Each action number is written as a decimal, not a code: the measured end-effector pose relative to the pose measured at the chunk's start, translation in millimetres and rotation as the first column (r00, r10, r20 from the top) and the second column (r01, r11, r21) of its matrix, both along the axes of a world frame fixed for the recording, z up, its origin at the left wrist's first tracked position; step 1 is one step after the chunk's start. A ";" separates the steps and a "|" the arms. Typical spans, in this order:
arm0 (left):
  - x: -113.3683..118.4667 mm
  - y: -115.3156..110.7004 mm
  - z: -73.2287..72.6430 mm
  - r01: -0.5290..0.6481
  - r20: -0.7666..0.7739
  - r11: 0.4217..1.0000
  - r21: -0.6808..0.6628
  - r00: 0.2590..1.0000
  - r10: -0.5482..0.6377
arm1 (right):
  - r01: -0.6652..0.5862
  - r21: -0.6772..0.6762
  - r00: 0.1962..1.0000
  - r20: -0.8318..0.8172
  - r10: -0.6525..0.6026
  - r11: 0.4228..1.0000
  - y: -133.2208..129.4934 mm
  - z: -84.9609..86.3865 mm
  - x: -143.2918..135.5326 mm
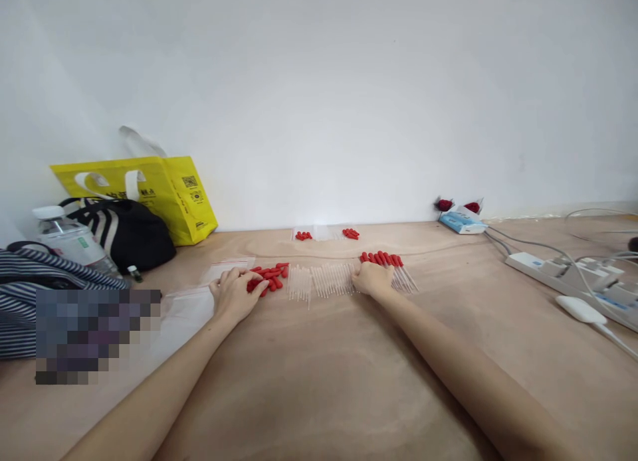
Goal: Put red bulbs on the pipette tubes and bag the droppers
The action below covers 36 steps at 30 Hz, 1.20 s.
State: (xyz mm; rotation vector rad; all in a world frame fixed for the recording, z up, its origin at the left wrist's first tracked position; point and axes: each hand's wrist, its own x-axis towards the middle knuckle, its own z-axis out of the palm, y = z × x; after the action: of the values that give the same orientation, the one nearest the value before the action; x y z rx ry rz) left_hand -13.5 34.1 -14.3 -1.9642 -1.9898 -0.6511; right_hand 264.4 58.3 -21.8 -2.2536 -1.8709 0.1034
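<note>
My left hand (238, 293) rests at a loose pile of small red oblong pieces (272, 275), its thumb and fingers apart and touching the near side of the pile. My right hand (373, 278) is closed, fingers curled down at the right end of a row of thin pale sticks (331, 279); whatever is in its fingers is hidden. Just beyond it lies a row of sticks with red tips (381, 258), partly covered by the hand. Another short bunch of pale sticks (300, 283) lies between the pile and the long row.
Clear plastic bags (187, 315) lie under and beside my left forearm. Two small red clusters (351, 234) sit near the wall. At left are a yellow bag (192, 208), a black pouch (134, 232) and a bottle (74, 242); at right, a tissue pack (463, 222) and power strip (538, 270).
</note>
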 end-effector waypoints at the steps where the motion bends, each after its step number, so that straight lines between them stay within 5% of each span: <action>1: 0.0 0.2 -0.2 0.009 0.001 1.000 -0.004 1.000 -0.009 | -0.004 0.010 1.000 0.001 0.004 1.000 -1.0 0.3 -0.1; 9: -5.3 -2.5 -2.3 0.029 0.043 0.997 0.078 0.999 -0.032 | -0.127 0.192 0.992 0.030 0.124 0.973 -28.5 -1.1 4.7; 13: -4.2 -8.6 6.1 0.029 0.154 0.992 0.123 0.987 -0.048 | -0.352 0.367 0.928 0.019 0.371 0.861 -46.3 -13.8 20.4; 15: 2.6 -14.5 10.5 0.106 0.218 0.976 0.188 0.965 -0.147 | -0.453 0.407 0.872 0.014 0.490 0.793 -53.4 -20.0 31.6; 20: 39.3 -38.9 9.2 0.522 0.282 0.833 0.186 0.783 -0.554 | -0.578 0.449 0.768 0.020 0.640 0.681 -68.6 -26.8 54.3; 24: 62.7 -55.1 0.5 0.740 0.319 0.671 -0.045 0.647 -0.692 | -0.626 0.420 0.742 0.061 0.667 0.657 -78.7 -24.5 57.3; 27: 67.1 -60.0 -1.6 0.797 0.320 0.590 -0.125 0.596 -0.737 | -0.631 0.400 0.743 0.065 0.666 0.665 -82.8 -21.3 52.8; 36: 76.4 -62.3 -8.9 0.670 0.119 0.736 -0.102 0.742 -0.659 | -0.689 0.383 0.672 0.022 0.740 0.615 -86.4 -22.1 35.0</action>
State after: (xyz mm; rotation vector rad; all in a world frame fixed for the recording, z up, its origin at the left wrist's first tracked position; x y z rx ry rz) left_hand 62.9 -28.1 -23.2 -2.8039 -1.3360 -0.7522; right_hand 299.4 -28.1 -43.9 -1.1090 -2.3593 0.0267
